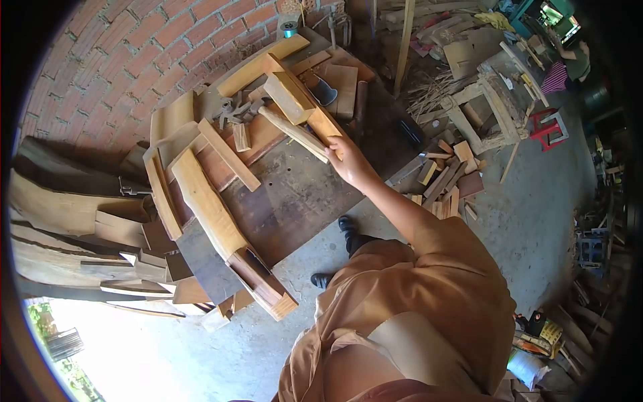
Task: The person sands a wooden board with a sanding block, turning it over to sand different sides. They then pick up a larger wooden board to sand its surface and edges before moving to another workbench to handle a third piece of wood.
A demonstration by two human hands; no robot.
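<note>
My right hand [347, 164] reaches over the workbench [295, 194], its fingers closed around the near end of a long squared piece of wood [325, 126]. Right at the thumb is the end of a narrow pale wooden strip [293, 134], slanting away across the bench. Beyond lies a thicker wooden block [288, 96] against the long piece. I cannot tell whether the strip is in the grip too. A long curved wooden piece [209, 197] rests along the bench's left side and juts past its edge. My left hand is out of view.
Curved boards [60, 201] are stacked left of the bench, below a brick wall [147, 50]. Wood offcuts [452, 177] lie on the floor to the right, near a wooden frame [485, 114] and a red stool [548, 130]. Another person [576, 63] is at the far right.
</note>
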